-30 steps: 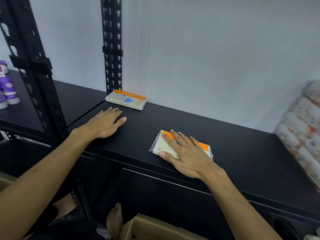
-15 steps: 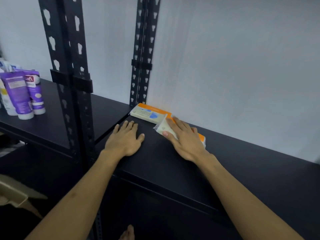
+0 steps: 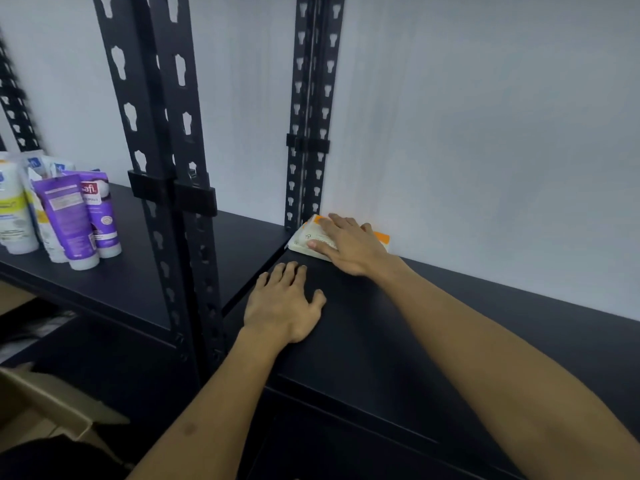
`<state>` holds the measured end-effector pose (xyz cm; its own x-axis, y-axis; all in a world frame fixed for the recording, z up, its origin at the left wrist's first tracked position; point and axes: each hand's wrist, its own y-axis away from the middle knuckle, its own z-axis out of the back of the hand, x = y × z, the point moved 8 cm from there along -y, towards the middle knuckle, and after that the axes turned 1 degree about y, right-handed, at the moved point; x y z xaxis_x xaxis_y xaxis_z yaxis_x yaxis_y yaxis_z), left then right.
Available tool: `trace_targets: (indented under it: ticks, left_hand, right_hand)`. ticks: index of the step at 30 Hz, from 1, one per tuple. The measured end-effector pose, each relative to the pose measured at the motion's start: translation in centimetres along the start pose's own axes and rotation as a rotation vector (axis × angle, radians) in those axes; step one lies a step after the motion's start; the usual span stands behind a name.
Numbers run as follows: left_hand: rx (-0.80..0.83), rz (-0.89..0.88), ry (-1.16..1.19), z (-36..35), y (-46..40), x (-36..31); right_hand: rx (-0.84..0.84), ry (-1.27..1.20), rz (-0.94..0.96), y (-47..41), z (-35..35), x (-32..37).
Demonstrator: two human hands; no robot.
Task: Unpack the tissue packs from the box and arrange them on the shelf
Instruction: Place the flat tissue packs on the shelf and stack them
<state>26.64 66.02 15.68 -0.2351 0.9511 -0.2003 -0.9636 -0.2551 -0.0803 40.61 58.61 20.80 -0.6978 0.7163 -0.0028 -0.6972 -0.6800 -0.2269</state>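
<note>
Lower left of the frame: a cardboard box (image 3: 52, 407), only one flap and an edge in view, set below the shelving; contents not visible.

Centre: the black shelf (image 3: 450, 341), a flat board running from lower centre toward the right edge; the left hand (image 3: 282, 306) lay palm down on it, fingers straight and slightly spread, holding nothing, just short of the pack.

Upper centre, at the back of the shelf: the right hand (image 3: 349, 245) rested flat on top of a tissue pack (image 3: 304, 239), fingers extended and pressing down rather than curled round it; the pack, white with an orange band, lay against the wall at the foot of the rear black upright (image 3: 311, 109); whether a second pack lay beneath it could not be told.

Left of the frame, on the neighbouring shelf board (image 3: 114, 285): a cluster of standing tubes, purple tubes (image 3: 74, 220) in front, white ones behind; the front black upright (image 3: 162, 174) stood between that group and the hands.

Behind all: a pale wall (image 3: 485, 133).
</note>
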Motion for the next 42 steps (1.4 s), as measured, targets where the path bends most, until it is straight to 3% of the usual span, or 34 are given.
trace_targets:
  ticks: [12,21,30,37,39,42]
  left_hand:
    - [0.028,0.0,0.024,-0.3,-0.4,0.2]
    - [0.03,0.0,0.037,-0.4,-0.5,0.2]
    - [0.027,0.001,0.053,-0.4,-0.5,0.2]
    - [0.031,0.009,0.059,-0.4,-0.5,0.3]
    - [0.031,0.008,0.064,-0.3,-0.5,0.3]
    - [0.032,0.013,0.069,-0.2,-0.5,0.2]
  right_hand:
    - [-0.048,0.081,0.043,-3.1,-0.9,0.3]
    - [-0.031,-0.021,-0.08,-2.8,-0.7,0.6]
    - [-0.008,-0.001,-0.079,-2.4,-0.7,0.9]
    - [-0.401,-0.304,-0.312,3.2,3.7,-3.3]
    - [-0.416,-0.326,-0.379,6.1,2.9,-6.3]
    - [-0.274,-0.496,-0.434,9.4,0.2,-9.6]
